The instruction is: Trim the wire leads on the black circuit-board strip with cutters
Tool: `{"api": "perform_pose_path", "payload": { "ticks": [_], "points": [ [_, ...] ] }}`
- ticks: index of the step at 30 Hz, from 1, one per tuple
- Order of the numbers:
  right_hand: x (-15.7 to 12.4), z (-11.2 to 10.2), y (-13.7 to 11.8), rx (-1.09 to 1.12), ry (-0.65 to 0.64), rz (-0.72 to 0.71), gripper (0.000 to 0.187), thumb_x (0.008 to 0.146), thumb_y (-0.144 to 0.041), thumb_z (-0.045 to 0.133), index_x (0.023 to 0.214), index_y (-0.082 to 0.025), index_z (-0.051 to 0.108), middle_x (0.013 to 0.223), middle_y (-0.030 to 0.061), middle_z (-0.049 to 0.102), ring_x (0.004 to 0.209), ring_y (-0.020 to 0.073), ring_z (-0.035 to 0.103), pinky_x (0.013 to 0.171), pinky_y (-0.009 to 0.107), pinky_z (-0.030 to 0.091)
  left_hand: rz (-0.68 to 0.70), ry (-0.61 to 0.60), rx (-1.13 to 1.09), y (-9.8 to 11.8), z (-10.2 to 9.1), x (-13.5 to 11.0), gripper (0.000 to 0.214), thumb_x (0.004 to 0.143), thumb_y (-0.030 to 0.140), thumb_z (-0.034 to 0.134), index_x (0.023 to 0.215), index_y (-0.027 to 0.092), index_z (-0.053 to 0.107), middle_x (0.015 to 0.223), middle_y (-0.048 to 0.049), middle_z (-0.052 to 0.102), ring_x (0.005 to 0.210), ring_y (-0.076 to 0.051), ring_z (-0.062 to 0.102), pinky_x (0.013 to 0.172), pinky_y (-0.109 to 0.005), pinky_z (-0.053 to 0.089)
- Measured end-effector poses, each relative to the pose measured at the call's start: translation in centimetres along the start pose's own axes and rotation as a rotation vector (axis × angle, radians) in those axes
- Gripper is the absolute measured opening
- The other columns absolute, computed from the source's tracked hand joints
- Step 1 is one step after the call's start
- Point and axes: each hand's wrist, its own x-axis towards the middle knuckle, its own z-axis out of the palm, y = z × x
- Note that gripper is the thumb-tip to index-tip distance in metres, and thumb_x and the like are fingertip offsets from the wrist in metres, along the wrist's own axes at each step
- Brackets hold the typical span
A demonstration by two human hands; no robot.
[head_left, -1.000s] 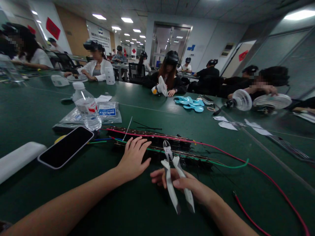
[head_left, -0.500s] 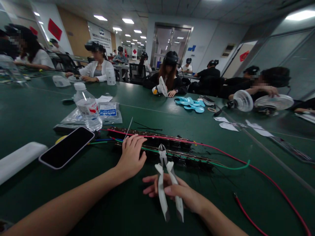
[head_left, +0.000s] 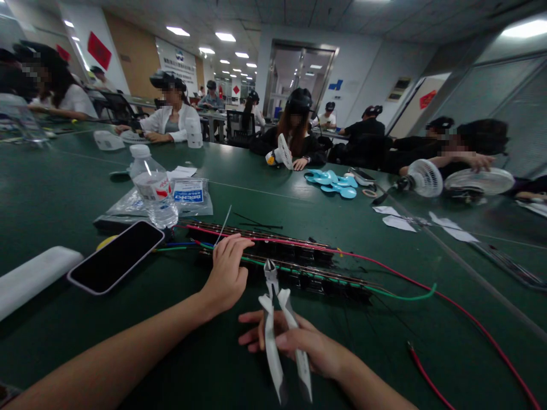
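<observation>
Two long black strips with wires along their tops lie side by side. My left hand (head_left: 226, 270) is closed over the nearer strip (head_left: 316, 276), fingers on its far side and thumb in front. A thin pale cable-tie tail (head_left: 223, 223) sticks up beyond these fingers. Along the nearer strip runs a green wire (head_left: 410, 296); a red wire (head_left: 367, 259) follows the farther strip (head_left: 294, 244). My right hand (head_left: 299, 339) holds diagonal cutters (head_left: 270, 319) by their white-grey handles. Their handles are spread, and the jaws point away from me, close to the nearer strip's front side.
Left of the strips are a phone (head_left: 116, 257), a water bottle (head_left: 152, 188), a plastic bag (head_left: 200, 199) and a white block (head_left: 38, 279). A loose red cable (head_left: 427, 376) lies at right. Across the table, people sit with fan parts (head_left: 423, 177) and blue fan blades (head_left: 333, 182).
My right hand has brought the cutters a little left and toward me. My left fingers have drawn closer together on the strip, the thumb tucking in.
</observation>
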Motion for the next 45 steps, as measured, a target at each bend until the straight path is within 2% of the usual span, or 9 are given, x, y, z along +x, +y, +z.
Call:
{"api": "perform_pose_path", "payload": {
  "ticks": [6,11,17,21,26,29,33,36,45],
  "points": [
    [0.7,-0.2,0.9,-0.056,0.252,-0.232,0.067,0.069,-0.024,0.057,0.133,-0.019,0.037,0.108,0.0073,0.056,0.116,0.0223,0.043,0.103,0.043,0.021,-0.081,0.171,-0.096,-0.1,-0.4,0.2,0.048,0.067,0.001,0.038,0.111,0.019,0.046,0.115,-0.0067,0.049,0.116,-0.022,0.039,0.102,-0.043,0.029],
    [-0.7,0.7,-0.3,-0.249,0.182,-0.083,0.055,0.076,-0.03,0.053,0.128,-0.019,0.042,0.114,0.0099,0.052,0.108,0.0237,0.047,0.096,0.044,0.031,-0.059,0.126,-0.113,-0.1,-0.3,0.3,0.047,0.067,0.002,0.038,0.11,0.02,0.046,0.113,-0.0069,0.05,0.113,-0.024,0.041,0.1,-0.045,0.031],
    [-1.3,1.9,-1.4,-0.646,0.436,-0.072,0.041,0.076,-0.03,0.056,0.115,-0.017,0.051,0.103,0.0076,0.053,0.099,0.0229,0.048,0.096,0.045,0.03,-0.01,0.035,-0.105,0.2,-0.2,0.2,0.047,0.066,0.002,0.039,0.109,0.02,0.048,0.113,-0.0065,0.051,0.112,-0.023,0.041,0.1,-0.045,0.032],
    [-1.6,1.9,-1.8,-0.663,0.485,-0.05,0.032,0.076,-0.031,0.056,0.105,-0.017,0.054,0.097,0.0068,0.053,0.092,0.0216,0.049,0.091,0.043,0.035,0.003,0.002,-0.106,0.2,0.0,0.2,0.048,0.067,0.001,0.039,0.11,0.02,0.047,0.114,-0.007,0.051,0.114,-0.025,0.041,0.1,-0.047,0.032],
    [-1.4,0.9,-1.7,-0.479,0.375,-0.09,0.046,0.076,-0.033,0.055,0.118,-0.017,0.046,0.099,0.0076,0.053,0.092,0.0209,0.05,0.083,0.036,0.04,0.038,-0.033,-0.062,-0.2,0.1,0.6,0.046,0.069,0.002,0.039,0.11,0.019,0.047,0.114,-0.0071,0.051,0.116,-0.025,0.039,0.101,-0.047,0.032],
    [-1.3,0.1,-1.4,-0.416,0.252,-0.046,0.037,0.078,-0.035,0.051,0.108,-0.014,0.052,0.093,0.0083,0.054,0.083,0.02,0.052,0.075,0.035,0.043,0.03,-0.035,-0.054,-0.4,0.1,0.9,0.046,0.069,0.002,0.039,0.111,0.02,0.047,0.113,-0.0071,0.052,0.115,-0.025,0.04,0.101,-0.049,0.032],
    [-1.4,-1.1,-1.3,-0.545,0.344,-0.047,0.048,0.073,-0.024,0.054,0.119,-0.017,0.045,0.108,0.0094,0.05,0.102,0.0226,0.047,0.093,0.039,0.033,0.052,-0.076,-0.058,-0.3,0.2,1.0,0.042,0.072,0.005,0.041,0.111,0.02,0.049,0.113,-0.0074,0.053,0.115,-0.026,0.041,0.1,-0.049,0.033],
    [-1.6,-1.4,-1.6,-0.52,0.265,-0.113,0.057,0.064,-0.015,0.053,0.12,-0.018,0.044,0.103,0.0089,0.052,0.1,0.0232,0.048,0.091,0.04,0.034,0.091,-0.101,-0.056,0.0,0.3,0.9,0.037,0.077,0.009,0.044,0.111,0.02,0.05,0.112,-0.0078,0.054,0.116,-0.026,0.04,0.099,-0.049,0.034],
    [-1.2,-0.9,0.1,0.123,0.028,-0.055,0.057,0.051,-0.009,0.045,0.107,-0.015,0.051,0.098,0.0109,0.062,0.081,0.0206,0.06,0.072,0.033,0.042,0.228,-0.208,-0.117,1.4,0.6,0.5,0.035,0.084,0.014,0.044,0.118,0.021,0.049,0.119,-0.0068,0.055,0.117,-0.023,0.044,0.1,-0.045,0.037]
  ]
}}
